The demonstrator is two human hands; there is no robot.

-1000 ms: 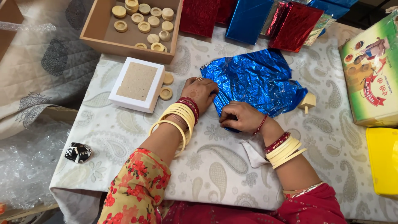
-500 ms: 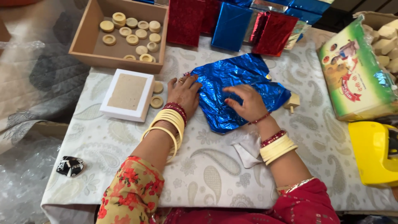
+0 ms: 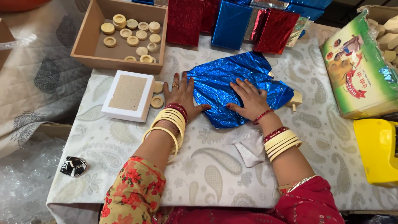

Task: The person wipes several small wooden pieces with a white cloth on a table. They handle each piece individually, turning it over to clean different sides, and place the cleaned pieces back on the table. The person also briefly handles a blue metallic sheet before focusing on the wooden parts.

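Note:
A crinkled sheet of shiny blue foil paper (image 3: 226,81) lies spread on the patterned tablecloth (image 3: 215,170). My right hand (image 3: 248,99) rests flat on the foil's lower middle, fingers apart. My left hand (image 3: 182,96) lies flat at the foil's left edge, fingers spread on the cloth, thumb touching the foil. Both wrists carry cream and red bangles. A small white box with a tan top (image 3: 128,95) sits just left of my left hand, with two round wooden pieces (image 3: 157,101) beside it.
A cardboard tray (image 3: 89,45) with several round wooden pieces stands at the back left. Red and blue foil-wrapped packs (image 3: 232,23) line the back. A green printed box (image 3: 358,70) and a yellow object (image 3: 377,149) are at right. A small wooden piece (image 3: 295,99), a white scrap (image 3: 251,151) and a black item (image 3: 73,166) also lie about.
Both hands have gone from gripping the foil's near edge to lying flat, spreading the sheet out. The camera has moved closer.

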